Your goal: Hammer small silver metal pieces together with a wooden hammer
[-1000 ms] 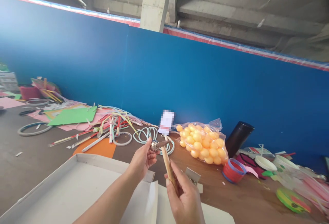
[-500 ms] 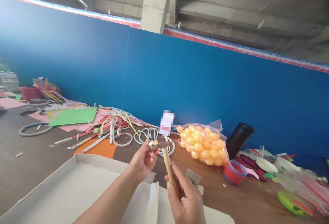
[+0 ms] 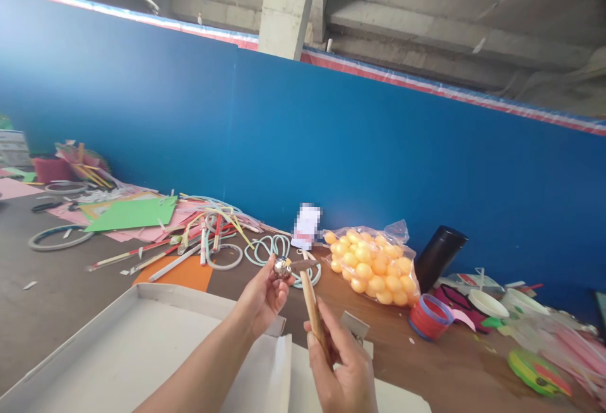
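My right hand (image 3: 343, 372) is closed around the wooden handle of a small hammer (image 3: 310, 302), held upright over the table. The hammer's dark metal head points left at the top. My left hand (image 3: 261, 299) pinches a small shiny metal ball (image 3: 283, 268) between thumb and fingertips, right against the hammer head. Both hands hover above the near edge of a flat white cardboard box (image 3: 142, 350).
A brown table (image 3: 426, 362) runs along a blue wall. On it lie a bag of orange balls (image 3: 374, 264), a black cylinder (image 3: 440, 255), a red tape roll (image 3: 428, 315), coloured paper sheets (image 3: 132, 214), straws and plastic rings (image 3: 59, 236).
The hands and hammer stay almost where they were. The view has shifted slightly.
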The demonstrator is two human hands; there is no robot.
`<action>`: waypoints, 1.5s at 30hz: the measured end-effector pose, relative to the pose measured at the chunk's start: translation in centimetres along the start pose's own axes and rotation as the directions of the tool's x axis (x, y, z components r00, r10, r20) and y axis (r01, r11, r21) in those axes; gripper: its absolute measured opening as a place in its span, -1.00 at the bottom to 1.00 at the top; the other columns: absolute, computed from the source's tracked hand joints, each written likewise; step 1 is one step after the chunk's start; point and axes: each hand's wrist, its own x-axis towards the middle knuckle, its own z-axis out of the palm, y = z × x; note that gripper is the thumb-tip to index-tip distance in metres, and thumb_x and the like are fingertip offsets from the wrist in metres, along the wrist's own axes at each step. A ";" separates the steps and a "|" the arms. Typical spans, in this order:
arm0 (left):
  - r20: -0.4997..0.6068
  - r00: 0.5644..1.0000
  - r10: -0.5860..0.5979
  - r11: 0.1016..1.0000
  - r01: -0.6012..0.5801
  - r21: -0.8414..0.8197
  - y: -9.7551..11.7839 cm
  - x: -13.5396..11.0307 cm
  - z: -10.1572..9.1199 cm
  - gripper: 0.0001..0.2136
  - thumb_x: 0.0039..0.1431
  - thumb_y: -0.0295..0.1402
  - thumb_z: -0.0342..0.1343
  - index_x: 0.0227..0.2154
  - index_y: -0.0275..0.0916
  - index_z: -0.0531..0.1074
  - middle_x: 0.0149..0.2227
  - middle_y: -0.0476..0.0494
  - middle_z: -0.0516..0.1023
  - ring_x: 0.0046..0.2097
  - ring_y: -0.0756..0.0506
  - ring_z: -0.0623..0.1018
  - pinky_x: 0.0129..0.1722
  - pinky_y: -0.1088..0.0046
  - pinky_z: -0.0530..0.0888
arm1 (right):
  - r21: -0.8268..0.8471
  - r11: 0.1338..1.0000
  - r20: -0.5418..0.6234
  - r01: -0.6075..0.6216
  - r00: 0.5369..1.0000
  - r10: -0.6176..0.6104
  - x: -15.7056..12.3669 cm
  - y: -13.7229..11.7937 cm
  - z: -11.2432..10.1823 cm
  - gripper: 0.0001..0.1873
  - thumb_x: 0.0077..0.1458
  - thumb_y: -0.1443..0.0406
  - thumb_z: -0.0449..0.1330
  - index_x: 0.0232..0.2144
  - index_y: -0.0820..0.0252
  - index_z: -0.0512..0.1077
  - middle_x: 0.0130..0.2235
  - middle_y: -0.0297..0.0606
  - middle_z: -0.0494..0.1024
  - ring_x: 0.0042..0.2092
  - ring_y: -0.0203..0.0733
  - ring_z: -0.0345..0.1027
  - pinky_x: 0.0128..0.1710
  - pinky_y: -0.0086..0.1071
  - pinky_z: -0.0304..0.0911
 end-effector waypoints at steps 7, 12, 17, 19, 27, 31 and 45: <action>-0.047 0.998 0.029 0.999 -0.029 0.016 -0.1 0.0 0.0 -0.71 0.04 -0.17 0.13 -0.51 -0.35 0.33 -0.52 -0.23 0.52 -0.62 0.12 0.43 -0.64 0.69 0.43 | 0.030 0.998 0.023 -0.050 0.999 0.049 0.0 0.3 0.0 -0.54 0.04 0.30 0.12 0.04 0.18 0.34 -0.15 -0.17 0.57 -0.20 -0.18 0.50 -0.24 -0.51 0.41; -0.052 0.997 0.048 0.998 -0.046 0.038 -0.1 -0.1 0.0 -0.72 0.04 -0.17 0.13 -0.47 -0.36 0.35 -0.52 -0.22 0.52 -0.63 0.12 0.42 -0.64 0.69 0.43 | 0.059 0.993 0.022 -0.106 0.994 0.105 -0.1 0.4 0.3 -0.55 0.03 0.27 0.13 0.01 0.20 0.36 -0.17 -0.15 0.58 -0.22 -0.16 0.51 -0.31 -0.52 0.44; -0.048 0.997 0.060 0.997 -0.058 0.046 -0.1 -0.3 0.3 -0.71 0.04 -0.17 0.12 -0.47 -0.36 0.35 -0.51 -0.22 0.52 -0.62 0.12 0.43 -0.63 0.69 0.44 | 0.095 0.987 -0.051 -0.134 0.989 0.139 -0.1 0.1 0.2 -0.53 0.01 0.22 0.15 0.01 0.21 0.37 -0.25 -0.14 0.61 -0.30 -0.16 0.53 -0.37 -0.51 0.44; -0.040 0.997 0.063 0.997 -0.061 0.045 0.0 -0.4 0.4 -0.71 0.05 -0.16 0.12 -0.48 -0.36 0.35 -0.51 -0.21 0.52 -0.62 0.12 0.43 -0.64 0.69 0.44 | 0.087 0.986 -0.078 -0.142 0.986 0.149 0.0 -0.1 0.0 -0.52 0.01 0.21 0.16 0.01 0.20 0.37 -0.27 -0.16 0.61 -0.36 -0.18 0.53 -0.43 -0.52 0.44; -0.001 0.994 0.106 0.992 -0.106 0.072 -0.2 -0.3 0.3 -0.72 0.06 -0.17 0.11 -0.48 -0.35 0.36 -0.51 -0.19 0.52 -0.61 0.11 0.44 -0.63 0.68 0.45 | 0.021 0.999 -0.076 -0.048 0.996 0.050 -0.1 -0.7 0.0 -0.55 0.01 0.24 0.15 -0.01 0.21 0.39 -0.33 -0.19 0.61 -0.43 -0.23 0.49 -0.55 -0.54 0.38; -0.004 0.989 0.147 0.984 -0.146 0.105 -0.4 -0.4 0.3 -0.71 0.04 -0.17 0.12 -0.45 -0.37 0.39 -0.51 -0.16 0.52 -0.60 0.11 0.45 -0.61 0.68 0.46 | -0.010 1.000 -0.070 -0.023 0.997 0.022 -0.2 -0.7 0.2 -0.56 0.01 0.27 0.14 -0.01 0.21 0.39 -0.33 -0.20 0.62 -0.44 -0.24 0.49 -0.54 -0.55 0.38; 0.011 0.968 0.252 0.943 -0.249 0.222 -0.6 0.0 0.2 -0.72 0.00 -0.17 0.17 -0.41 -0.34 0.40 -0.53 -0.10 0.50 -0.57 0.10 0.46 -0.59 0.67 0.46 | 0.005 0.998 -0.034 -0.058 0.998 0.058 0.0 -0.5 0.1 -0.57 0.02 0.25 0.14 -0.02 0.19 0.40 -0.24 -0.18 0.61 -0.27 -0.17 0.52 -0.29 -0.51 0.42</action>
